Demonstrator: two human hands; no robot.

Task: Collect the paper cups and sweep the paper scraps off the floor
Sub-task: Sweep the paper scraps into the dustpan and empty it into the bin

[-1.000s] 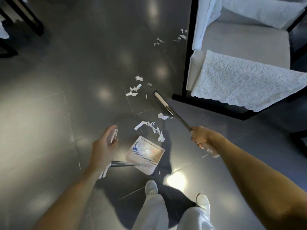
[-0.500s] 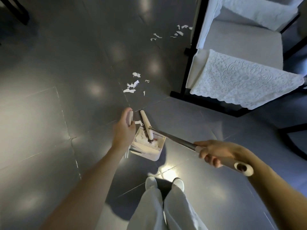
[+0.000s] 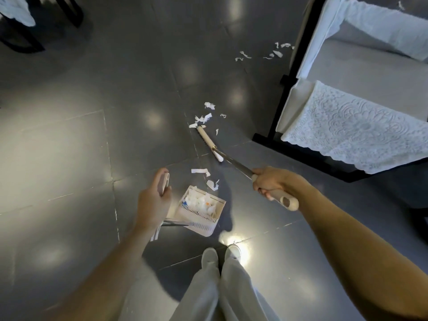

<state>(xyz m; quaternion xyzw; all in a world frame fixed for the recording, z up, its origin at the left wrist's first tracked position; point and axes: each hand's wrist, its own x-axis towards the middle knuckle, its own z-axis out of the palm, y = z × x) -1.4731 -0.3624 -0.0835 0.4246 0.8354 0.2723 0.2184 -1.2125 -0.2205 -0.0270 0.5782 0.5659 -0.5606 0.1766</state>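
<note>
Head view, mid-sweep: grips broom (image 3: 209, 144) w/ right hand (image 3: 271, 182), holds dustpan (image 3: 202, 210) handle w/ left hand (image 3: 152, 200), pan resting on floor (image 3: 69, 158), paper already inside. Broom head touching far scraps (image 3: 203, 118); nearer scraps (image 3: 201, 171) just before pan. Next, prob: drag both lots twd pan mouth

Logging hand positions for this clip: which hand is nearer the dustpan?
Left. The left hand holds the dustpan by its upright handle, just left of the pan. The right hand grips the broom handle, off to the pan's right.
</note>
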